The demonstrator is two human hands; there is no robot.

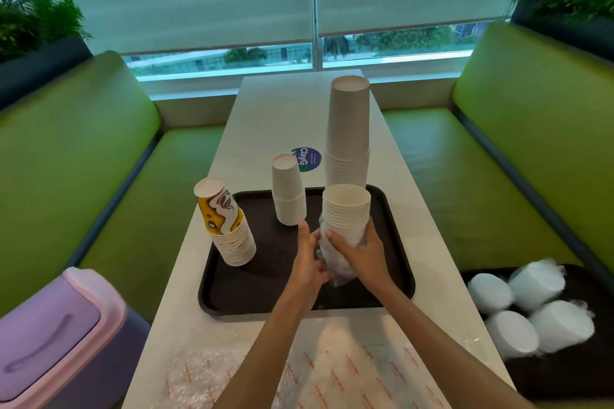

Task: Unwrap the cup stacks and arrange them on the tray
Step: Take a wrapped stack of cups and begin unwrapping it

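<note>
A dark tray (pixel 252 295) lies on the white table. On it stand a yellow-patterned cup stack (pixel 226 226) at the left, a small white cup stack (pixel 288 191) in the middle, and a tall white cup stack (pixel 348 133) at the back right. Above the tray's front right I hold a white cup stack (pixel 345 209) whose lower half sits in clear plastic wrap (pixel 335 262). My right hand (pixel 360 251) grips the stack through the wrap. My left hand (pixel 307 259) holds the wrap's left side.
A second dark tray (pixel 564 372) on the right bench carries several wrapped cup stacks (pixel 528 309). Loose plastic wrap with red print (pixel 332 365) lies on the table near me. A purple bin (pixel 56 335) stands at the lower left. Green benches flank the table.
</note>
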